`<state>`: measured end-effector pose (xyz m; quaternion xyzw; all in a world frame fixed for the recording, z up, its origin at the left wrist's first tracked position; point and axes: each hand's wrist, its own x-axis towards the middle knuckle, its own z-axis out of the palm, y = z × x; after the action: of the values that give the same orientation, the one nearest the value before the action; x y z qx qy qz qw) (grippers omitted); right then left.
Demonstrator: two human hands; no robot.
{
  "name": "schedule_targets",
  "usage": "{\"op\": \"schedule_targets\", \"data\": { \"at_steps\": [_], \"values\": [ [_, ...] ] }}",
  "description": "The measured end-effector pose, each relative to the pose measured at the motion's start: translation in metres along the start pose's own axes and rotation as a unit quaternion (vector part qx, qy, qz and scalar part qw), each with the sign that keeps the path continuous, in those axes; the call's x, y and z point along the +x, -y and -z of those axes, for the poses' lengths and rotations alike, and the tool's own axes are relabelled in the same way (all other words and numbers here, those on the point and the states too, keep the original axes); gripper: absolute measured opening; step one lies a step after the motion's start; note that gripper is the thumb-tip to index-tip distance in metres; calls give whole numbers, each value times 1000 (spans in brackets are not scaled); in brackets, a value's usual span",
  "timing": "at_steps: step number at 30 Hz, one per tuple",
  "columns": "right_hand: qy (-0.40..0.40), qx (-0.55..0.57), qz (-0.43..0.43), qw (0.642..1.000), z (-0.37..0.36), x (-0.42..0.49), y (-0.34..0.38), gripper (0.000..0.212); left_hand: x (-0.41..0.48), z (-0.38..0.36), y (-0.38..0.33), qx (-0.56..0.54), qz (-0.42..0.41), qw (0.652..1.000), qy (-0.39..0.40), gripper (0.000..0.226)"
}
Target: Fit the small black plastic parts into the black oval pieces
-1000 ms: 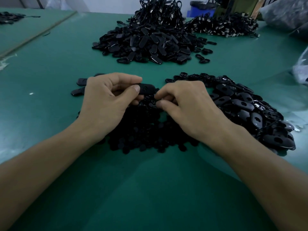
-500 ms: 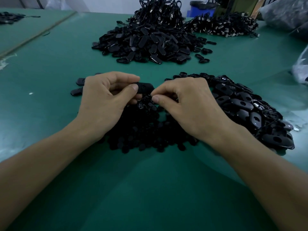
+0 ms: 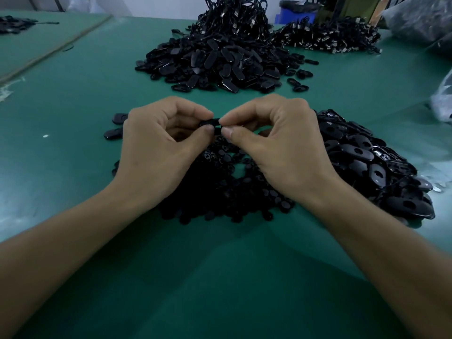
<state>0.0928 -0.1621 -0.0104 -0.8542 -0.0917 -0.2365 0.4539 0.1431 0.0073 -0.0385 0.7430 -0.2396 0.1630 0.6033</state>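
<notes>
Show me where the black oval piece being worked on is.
In the head view, the black oval piece is mid-frame, pinched between the left hand and right hand, over the heap of small black parts.

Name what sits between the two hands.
One black oval piece, pinched from either side by the left hand and the right hand; the head view shows it.

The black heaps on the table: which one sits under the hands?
The heap of small parts nearest the person, beneath the left hand and right hand; the oval pieces heap lies to its right, the largest heap farther back.
</notes>
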Motion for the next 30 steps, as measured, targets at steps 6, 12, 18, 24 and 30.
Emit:
{"op": "schedule_targets", "data": {
  "at_steps": [6, 12, 18, 24, 30],
  "values": [
    [-9, 2, -1, 1000, -4, -2, 2, 15, -3, -3, -5, -28, -9, 999, 27, 16],
    [-10, -42, 5, 999, -5, -4, 3, 14, -4, -4, -4, -45, -7, 998, 34, 15],
    [10, -55, 3, 998, -7, -4, 5, 15, -5, -4, -5, -43, -24, 998, 44, 14],
    [-5, -43, 2, 999, -5, -4, 5, 14, -5, -4, -4, -20, -40, 998, 46, 24],
    [3, -28, -33, 999, -5, -4, 5, 21, -6, -5, -5, -3, -43, 998, 53, 28]
  ]
}}
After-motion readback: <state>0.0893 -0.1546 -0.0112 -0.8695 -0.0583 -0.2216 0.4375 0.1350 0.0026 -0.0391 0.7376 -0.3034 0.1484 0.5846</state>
